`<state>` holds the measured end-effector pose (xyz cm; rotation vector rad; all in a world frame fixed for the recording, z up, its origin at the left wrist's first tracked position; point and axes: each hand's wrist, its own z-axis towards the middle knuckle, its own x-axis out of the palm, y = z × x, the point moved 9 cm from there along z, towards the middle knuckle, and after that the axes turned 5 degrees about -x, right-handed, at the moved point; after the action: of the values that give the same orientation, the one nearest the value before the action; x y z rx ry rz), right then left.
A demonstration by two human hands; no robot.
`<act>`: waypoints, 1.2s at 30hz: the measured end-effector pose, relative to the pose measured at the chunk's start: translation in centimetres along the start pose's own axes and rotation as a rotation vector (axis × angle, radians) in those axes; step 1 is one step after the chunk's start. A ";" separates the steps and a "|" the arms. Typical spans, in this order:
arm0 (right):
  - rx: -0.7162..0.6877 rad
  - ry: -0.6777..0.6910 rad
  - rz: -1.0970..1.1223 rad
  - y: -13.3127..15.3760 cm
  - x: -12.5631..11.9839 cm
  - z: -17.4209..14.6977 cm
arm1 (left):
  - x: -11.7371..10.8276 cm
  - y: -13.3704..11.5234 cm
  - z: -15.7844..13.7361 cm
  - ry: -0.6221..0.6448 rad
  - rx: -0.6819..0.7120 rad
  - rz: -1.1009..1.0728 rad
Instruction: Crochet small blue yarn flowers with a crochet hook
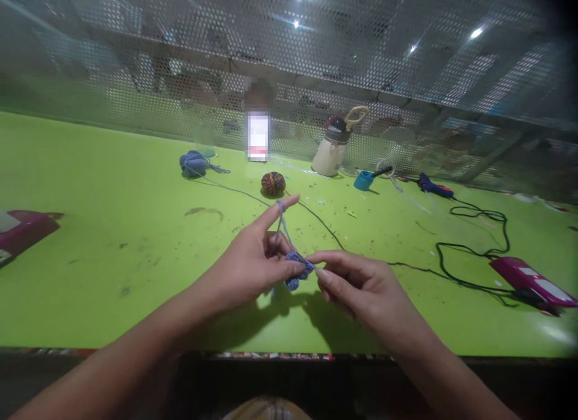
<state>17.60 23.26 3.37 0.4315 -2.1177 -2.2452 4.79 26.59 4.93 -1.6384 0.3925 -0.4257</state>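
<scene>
My left hand [250, 260] pinches a small piece of blue-purple crochet work [295, 269] between its thumb and fingers, above the table. Its index finger points up to the right, with a loop of blue yarn [280, 218] over it running down to the piece. At the piece's right edge, the thumb and index finger of my right hand [361, 281] are pinched together. What they grip is too small to make out. From the left index finger the yarn trails back to a blue yarn ball [193, 164] on the table.
The green table [112, 227] carries a dark multicoloured yarn ball [273, 184], a lit phone [259, 137], a pale bottle [331, 149], a blue holder [363, 180] and a glue gun [434, 186]. Black cable leads to a magenta power strip [533, 281]. Another magenta object [29, 230] lies left.
</scene>
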 end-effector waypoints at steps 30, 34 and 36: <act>-0.523 -0.241 -0.532 4.1 -1.4 -1.2 | -1.3 0.8 -0.1 -0.046 -0.012 -0.310; -0.705 -0.192 -0.731 5.2 -0.8 -1.8 | -1.4 0.9 0.1 -0.030 0.004 -0.321; -0.731 -0.153 -0.768 5.2 -0.8 -1.9 | -1.3 1.0 0.1 -0.020 0.001 -0.315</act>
<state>17.88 21.22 8.56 1.1742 -1.0714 -3.2912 3.67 27.21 3.88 -1.7076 0.1178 -0.6432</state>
